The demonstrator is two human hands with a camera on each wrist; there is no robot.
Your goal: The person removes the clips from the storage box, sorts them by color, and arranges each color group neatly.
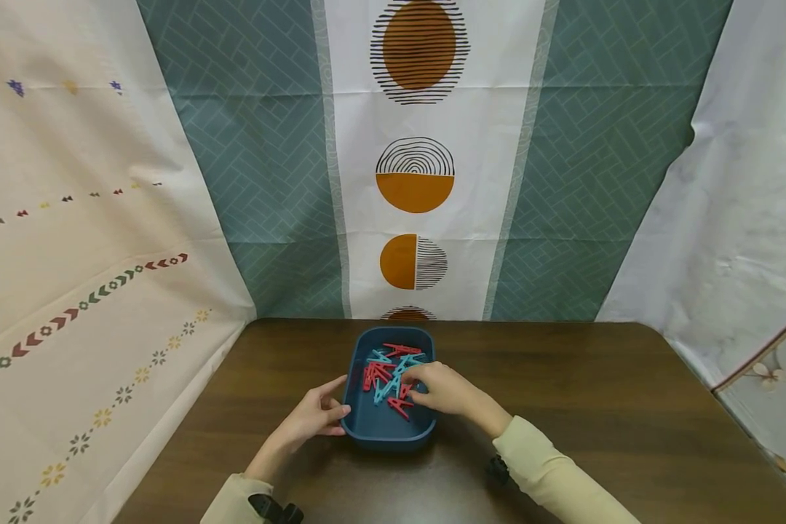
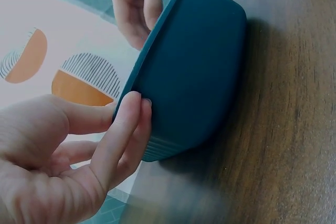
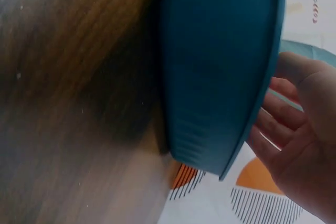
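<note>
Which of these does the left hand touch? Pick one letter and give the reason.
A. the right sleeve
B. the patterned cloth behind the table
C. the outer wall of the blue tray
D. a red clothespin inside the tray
C: in the head and left wrist views the left hand lies with its fingers against the outside wall of the blue tray, while the right hand reaches among the clothespins inside it.
</note>
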